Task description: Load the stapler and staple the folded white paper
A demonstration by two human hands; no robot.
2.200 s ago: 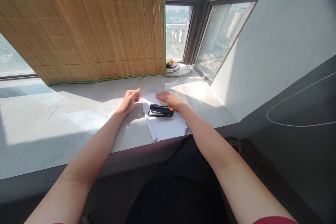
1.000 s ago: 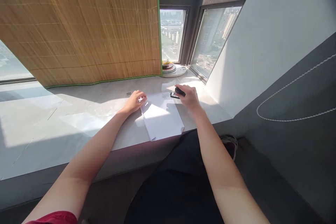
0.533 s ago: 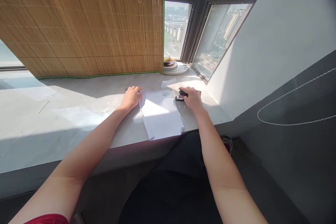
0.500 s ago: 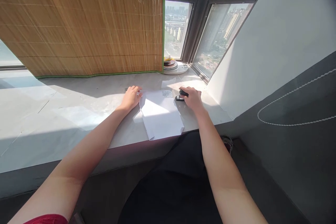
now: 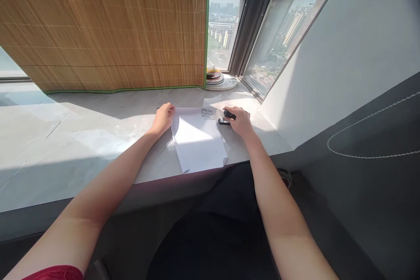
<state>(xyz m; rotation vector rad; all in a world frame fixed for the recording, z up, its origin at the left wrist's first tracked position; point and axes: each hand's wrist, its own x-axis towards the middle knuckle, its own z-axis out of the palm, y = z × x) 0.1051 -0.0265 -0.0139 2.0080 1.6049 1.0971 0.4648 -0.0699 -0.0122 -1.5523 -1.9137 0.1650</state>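
White sheets of paper (image 5: 197,144) lie on the window sill in front of me, with creased lower corners. My left hand (image 5: 164,116) is closed at their upper left corner, pinching the edge. My right hand (image 5: 241,121) is wrapped around a black stapler (image 5: 226,117), just right of the paper's upper right corner. The stapler's jaws point left, and a gap shows between its top arm and base. At the upper right of the paper is a small grey patterned patch (image 5: 208,113), too fine to make out. A thin dark item by my left fingers is mostly hidden.
A bamboo blind (image 5: 114,30) hangs over the sill (image 5: 98,140) on the left. Stacked plates (image 5: 218,80) stand in the window corner. Another pale sheet (image 5: 213,99) lies behind the paper. At right are a white wall (image 5: 315,74) and a looped bead cord (image 5: 331,149).
The paper has shifted slightly left and away from me, together with my left hand. My right hand and the stapler stay nearly in place. The view has tilted a little.
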